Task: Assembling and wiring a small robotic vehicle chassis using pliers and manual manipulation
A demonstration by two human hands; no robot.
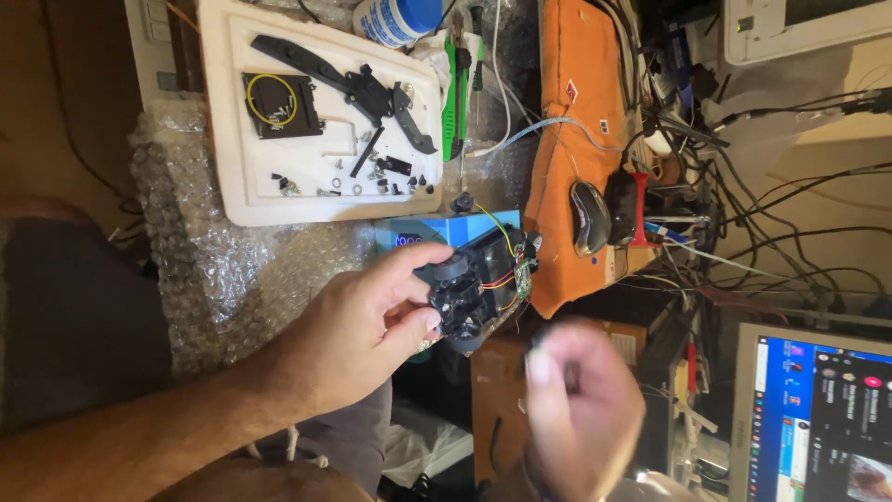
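In the head view, which is turned on its side, the left hand [372, 321] comes in from the lower left of the frame and is closed around a small black device [474, 288] at the centre, thumb on one face and fingers curled under the other. That grip seems to keep its opened side, with a small green circuit board [523, 277] and red, yellow and orange wires [502, 251], turned up towards the camera. The device is held in the air just below a blue box [437, 232], not resting on anything. The right hand [581, 409] sits in the lower middle of the frame, blurred; its fingers look loosely curled with the fingertips drawn together, but I cannot tell whether it pinches anything. It is near the device and not touching it. At the upper left, a white foam tray [232, 177] lies on bubble wrap [204, 270] on the bench and holds black plastic parts [353, 84], a flat square piece with a yellow ring [279, 104] and small screws [372, 184], apparently so that loose pieces stay together. A green-handled tool [452, 93] lies beside the tray. An orange cloth [567, 139] carries a computer mouse [588, 217], and a monitor [818, 418] glows at the lower right.
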